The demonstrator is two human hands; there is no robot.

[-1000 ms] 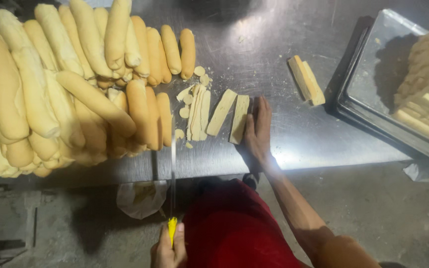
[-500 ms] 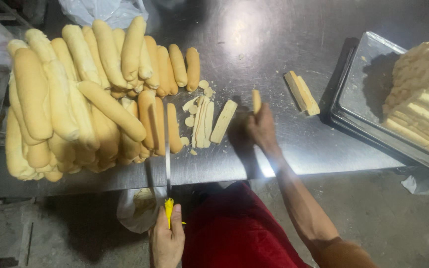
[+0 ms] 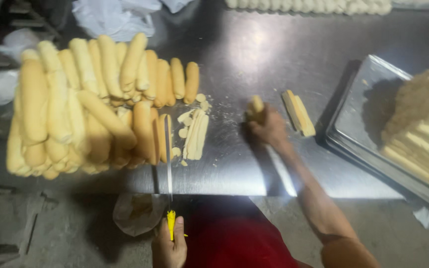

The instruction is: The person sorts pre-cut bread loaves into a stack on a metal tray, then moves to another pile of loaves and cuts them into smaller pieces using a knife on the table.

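- Steel table [image 3: 254, 59] carries everything; big pile of long bread loaves [image 3: 85, 109] sits on the left part, with cut strips and crumbs [image 3: 194, 134] just beside its right edge.
- Right hand [image 3: 266, 126] now has its fingers closed around a cut bread slice [image 3: 257, 105], lifted off the table. A second ago that hand lay flat by the strips with two slices under it; half a second ago it was already pinching one up.
- Hand has moved right, away from the strips, and is now near the two slices [image 3: 299, 113] lying between it and the tray.
- Metal tray [image 3: 358, 114] at right holds a stack of cut slices [image 3: 423, 129]; it shows more fully now than earlier, mostly because the head camera shifted.
- Left hand [image 3: 170, 245], low at the table's near edge, grips the yellow handle of a long knife [image 3: 169, 149]; blade points away from the person and lies along the right side of the loaf pile. Same grip and place as in the earlier frames, no cut under way.
- Judgement: cutting is paused, the fresh slice is in transit to the right, toward the tray side.
- Strip pile looks thinner than before: the wider slices next to it are gone.
- Pale plastic bags [image 3: 115, 15] at the far edge, untouched.
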